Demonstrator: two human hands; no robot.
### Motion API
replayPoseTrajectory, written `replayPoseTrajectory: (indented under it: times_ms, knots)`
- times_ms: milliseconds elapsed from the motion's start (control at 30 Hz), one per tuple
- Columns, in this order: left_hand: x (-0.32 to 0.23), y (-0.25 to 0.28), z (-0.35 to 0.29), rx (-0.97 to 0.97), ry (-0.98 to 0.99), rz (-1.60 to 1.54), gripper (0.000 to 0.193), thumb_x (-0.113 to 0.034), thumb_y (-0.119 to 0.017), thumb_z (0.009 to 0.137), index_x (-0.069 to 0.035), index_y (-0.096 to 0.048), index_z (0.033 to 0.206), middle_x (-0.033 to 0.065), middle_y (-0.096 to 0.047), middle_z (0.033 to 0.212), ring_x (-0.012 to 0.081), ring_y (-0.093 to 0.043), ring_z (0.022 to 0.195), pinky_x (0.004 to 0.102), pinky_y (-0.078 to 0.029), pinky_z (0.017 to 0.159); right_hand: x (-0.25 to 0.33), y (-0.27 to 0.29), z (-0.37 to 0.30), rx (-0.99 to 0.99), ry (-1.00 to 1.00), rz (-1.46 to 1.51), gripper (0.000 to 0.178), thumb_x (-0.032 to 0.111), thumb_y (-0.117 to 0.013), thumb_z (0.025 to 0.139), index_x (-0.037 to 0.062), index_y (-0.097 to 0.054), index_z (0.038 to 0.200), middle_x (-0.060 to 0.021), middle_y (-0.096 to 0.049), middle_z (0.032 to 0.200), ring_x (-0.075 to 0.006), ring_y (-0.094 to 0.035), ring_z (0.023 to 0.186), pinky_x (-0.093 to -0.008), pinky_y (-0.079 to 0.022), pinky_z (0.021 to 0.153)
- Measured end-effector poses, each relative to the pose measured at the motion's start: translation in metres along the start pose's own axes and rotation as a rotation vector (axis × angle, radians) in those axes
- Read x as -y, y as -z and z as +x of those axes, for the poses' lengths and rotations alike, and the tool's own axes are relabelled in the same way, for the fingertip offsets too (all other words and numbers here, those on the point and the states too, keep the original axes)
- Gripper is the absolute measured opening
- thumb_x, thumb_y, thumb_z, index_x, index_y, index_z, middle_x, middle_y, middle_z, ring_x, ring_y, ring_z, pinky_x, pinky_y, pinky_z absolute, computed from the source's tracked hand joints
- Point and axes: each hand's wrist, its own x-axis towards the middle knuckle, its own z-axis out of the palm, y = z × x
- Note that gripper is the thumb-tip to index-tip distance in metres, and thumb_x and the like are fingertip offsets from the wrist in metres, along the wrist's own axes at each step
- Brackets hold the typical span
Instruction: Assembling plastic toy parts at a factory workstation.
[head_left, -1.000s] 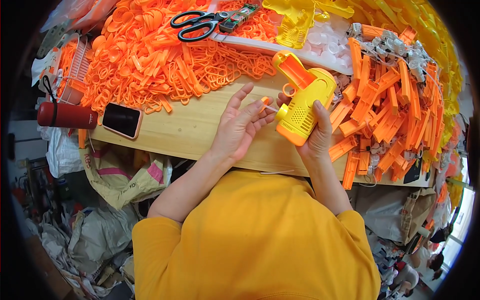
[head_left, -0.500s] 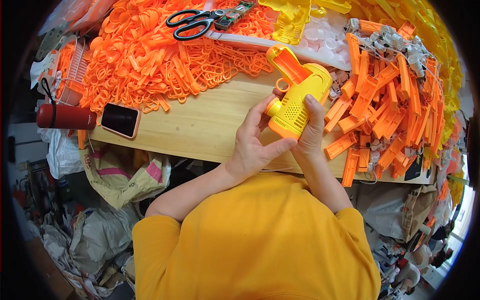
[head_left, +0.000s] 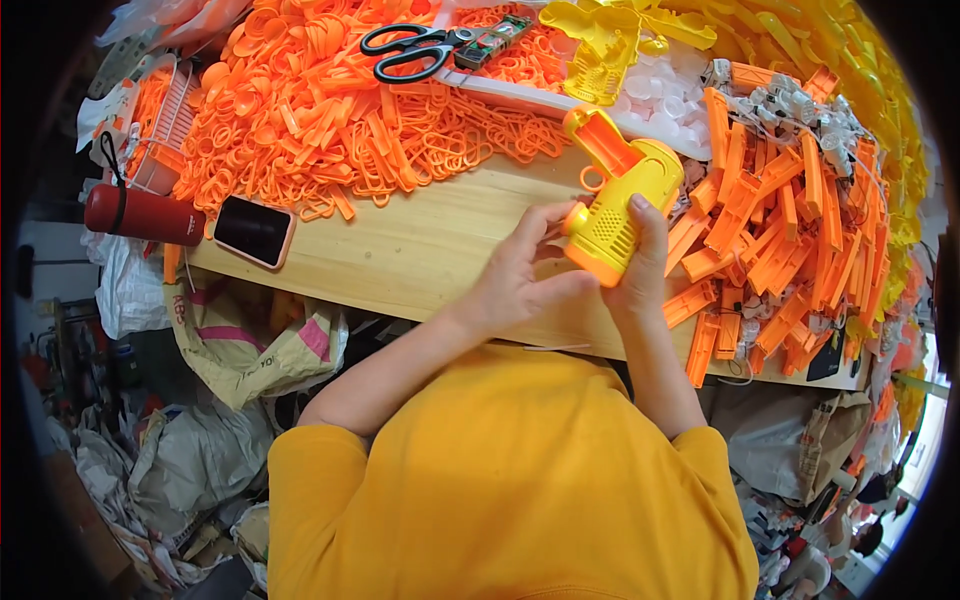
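Over the table's (head_left: 400, 245) near edge, the right hand (head_left: 643, 280) has its fingers closed round the toy (head_left: 640, 190), thumb along its yellow side. The left hand (head_left: 515, 275) touches the knob (head_left: 575, 218), thumb spread away; its other fingertips are hidden, so whether they grip anything I cannot tell. By its look the toy is mostly together, with knob and ring (head_left: 592, 179) on, but its orange hatch (head_left: 606, 142) stands open. Unused parts remain: clips (head_left: 450, 130) toward the far left corner, trays (head_left: 775, 215) at the right end.
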Motion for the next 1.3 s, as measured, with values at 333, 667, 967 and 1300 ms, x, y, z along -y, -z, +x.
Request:
replayPoseTrajectory:
  times_ms: [333, 667, 967, 1300]
  knots:
    - [0.007, 0.073, 0.080, -0.082, -0.530, 1.302, 0.027, -0.011, -0.070, 0.075, -0.010, -0.068, 0.102, 0.0082, -0.063, 0.098, 0.0263, -0.060, 0.092, 0.0334, -0.053, 0.074, 0.035, 0.036, -0.006, 0.363, -0.446, -0.651, 0.071, 0.011, -0.072, 0.070, 0.0002, -0.044, 0.134, -0.0118, -0.062, 0.113, -0.0214, -0.065, 0.097, -0.0360, -0.055, 0.083]
    - [0.037, 0.097, 0.094, -0.052, -0.469, 1.701, 0.020, -0.016, -0.058, 0.077, -0.010, -0.067, 0.094, 0.0077, -0.060, 0.098, 0.0259, -0.058, 0.095, 0.0359, -0.054, 0.068, 0.020, 0.011, 0.004, 0.549, -0.268, -1.093, 0.061, 0.018, -0.070, 0.070, -0.0005, -0.053, 0.125, -0.0115, -0.060, 0.114, -0.0194, -0.058, 0.108, -0.0319, -0.044, 0.096]
    - [0.021, 0.112, 0.082, -0.142, -0.495, 1.462, 0.026, -0.012, -0.066, 0.078, -0.009, -0.067, 0.104, 0.0081, -0.062, 0.105, 0.0261, -0.058, 0.093, 0.0388, -0.048, 0.079, -0.015, -0.023, 0.025, 0.759, 0.479, -1.227, 0.039, 0.016, -0.066, 0.074, -0.0008, -0.062, 0.110, -0.0158, -0.065, 0.099, -0.0296, -0.063, 0.090, -0.0345, -0.049, 0.089]
    - [-0.025, 0.107, 0.055, -0.223, -0.021, 0.615, 0.021, -0.010, -0.060, 0.094, 0.001, -0.067, 0.110, 0.0040, -0.063, 0.087, 0.0068, -0.059, 0.070, 0.0227, -0.047, 0.060, 0.121, -0.100, -0.069, 1.084, 0.345, 0.459, 0.027, 0.011, -0.062, 0.087, 0.0028, -0.056, 0.062, -0.0095, -0.059, 0.057, -0.0213, -0.056, 0.050, -0.0456, -0.057, 0.061]
